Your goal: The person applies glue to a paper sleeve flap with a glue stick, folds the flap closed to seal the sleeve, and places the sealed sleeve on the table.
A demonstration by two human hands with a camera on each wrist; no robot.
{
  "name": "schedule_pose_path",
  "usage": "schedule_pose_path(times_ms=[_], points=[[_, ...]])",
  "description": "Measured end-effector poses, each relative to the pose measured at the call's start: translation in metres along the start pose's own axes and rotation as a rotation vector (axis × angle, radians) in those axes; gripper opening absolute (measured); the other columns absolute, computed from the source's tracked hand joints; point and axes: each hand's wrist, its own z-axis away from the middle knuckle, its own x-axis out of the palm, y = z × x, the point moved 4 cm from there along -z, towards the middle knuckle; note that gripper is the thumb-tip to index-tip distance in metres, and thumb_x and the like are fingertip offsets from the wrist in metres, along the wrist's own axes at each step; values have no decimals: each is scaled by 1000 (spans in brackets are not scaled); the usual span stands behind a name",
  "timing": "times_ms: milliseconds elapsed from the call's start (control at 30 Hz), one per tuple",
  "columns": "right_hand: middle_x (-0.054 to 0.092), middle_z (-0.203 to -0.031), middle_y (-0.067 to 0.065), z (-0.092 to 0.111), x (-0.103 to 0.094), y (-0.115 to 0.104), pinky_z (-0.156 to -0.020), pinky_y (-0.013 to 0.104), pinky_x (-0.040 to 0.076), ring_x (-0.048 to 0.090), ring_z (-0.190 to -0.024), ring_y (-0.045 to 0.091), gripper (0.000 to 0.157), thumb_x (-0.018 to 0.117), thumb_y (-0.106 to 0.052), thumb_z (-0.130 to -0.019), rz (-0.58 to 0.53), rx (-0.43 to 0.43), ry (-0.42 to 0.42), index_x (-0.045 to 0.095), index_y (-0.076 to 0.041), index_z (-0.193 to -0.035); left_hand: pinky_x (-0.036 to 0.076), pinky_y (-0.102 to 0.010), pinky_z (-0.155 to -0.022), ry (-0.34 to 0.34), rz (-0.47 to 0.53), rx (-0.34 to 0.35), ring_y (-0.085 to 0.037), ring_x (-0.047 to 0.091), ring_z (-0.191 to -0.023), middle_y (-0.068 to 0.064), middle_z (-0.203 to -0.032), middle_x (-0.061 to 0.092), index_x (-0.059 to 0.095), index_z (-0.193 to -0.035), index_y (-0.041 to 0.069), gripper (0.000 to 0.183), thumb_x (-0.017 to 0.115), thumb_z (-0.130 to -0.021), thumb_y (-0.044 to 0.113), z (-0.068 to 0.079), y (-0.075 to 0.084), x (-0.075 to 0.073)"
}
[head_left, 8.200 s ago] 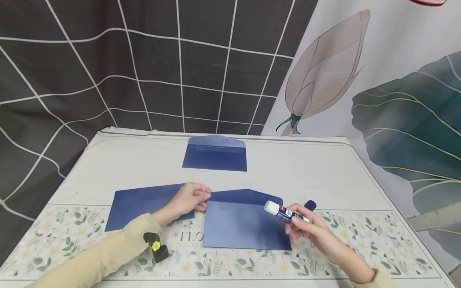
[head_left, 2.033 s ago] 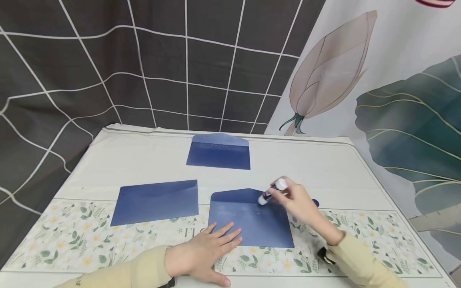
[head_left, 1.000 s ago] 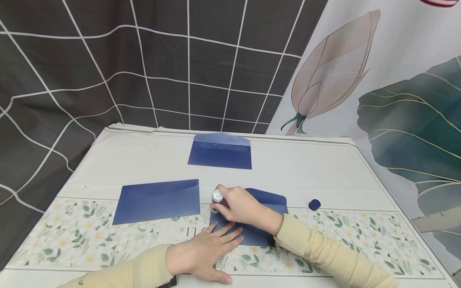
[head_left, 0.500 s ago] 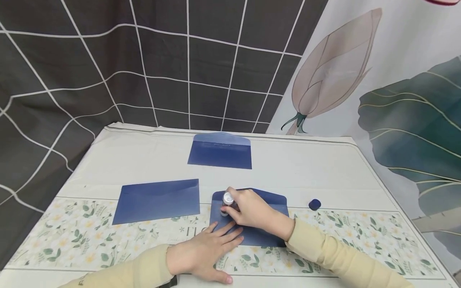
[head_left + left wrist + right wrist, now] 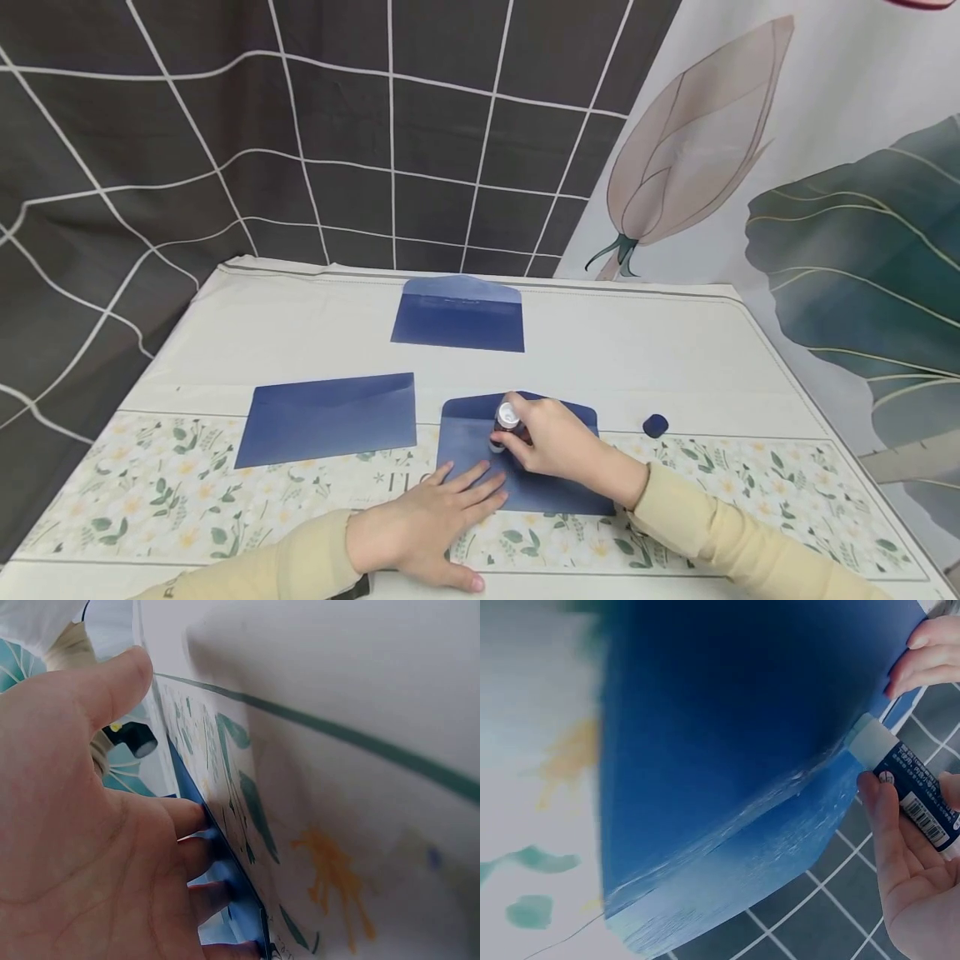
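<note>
Right hand [image 5: 555,439] slides glue stick [image 5: 508,415] rightward, lower centre of frame | Left hand [image 5: 431,529] shifted from flap [image 5: 468,407] to lower left of front envelope [image 5: 459,446]

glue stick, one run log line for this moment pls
right-hand grip: holds glue stick, tip at flap-open envelope | left-hand grip: fingers spread on same envelope | cap: off, on tablecloth

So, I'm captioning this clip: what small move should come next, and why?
Probably slide the glue stick in the right hand along the nearest envelope below its open flap: the stick's tip is there, whitish streaks show near the fold, and the left hand rests on that envelope.
</note>
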Motion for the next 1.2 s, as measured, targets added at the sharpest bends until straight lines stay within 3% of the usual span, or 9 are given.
schedule_pose_path(times_ms=[167,500,1000,1200], points=[[58,-59,-7,10,-5,7,-44,7,36,43,-45,-9,22,69,-24,-89,-1,17,26,55,-8,-93,26,-59,-113,3,25,7,-22,11,-150,1,-162,15,23,-154,18,86,47,-88,68,0,-1,1],[61,-65,-5,30,-15,22,-46,8,40,45,-49,-10,19,69,-19,-89,-35,71,31,55,-8,-93,26,-60,-113,14,28,23,-22,11,-150,1,-162,15,22,-154,18,86,47,-88,68,0,-2,2],[59,-63,-7,58,-31,40,-43,9,36,42,-47,-11,21,72,-16,-86,45,172,65,54,-7,-91,26,-60,-113,37,15,44,-23,13,-150,-1,-162,16,22,-154,17,86,46,-89,67,0,-2,3],[60,-61,-5,68,-36,46,-42,7,38,47,-46,-9,22,72,-17,-85,62,219,68,53,-6,-91,24,-59,-114,14,38,29,-21,10,-151,0,-162,13,20,-154,18,87,47,-88,67,0,-3,3]])
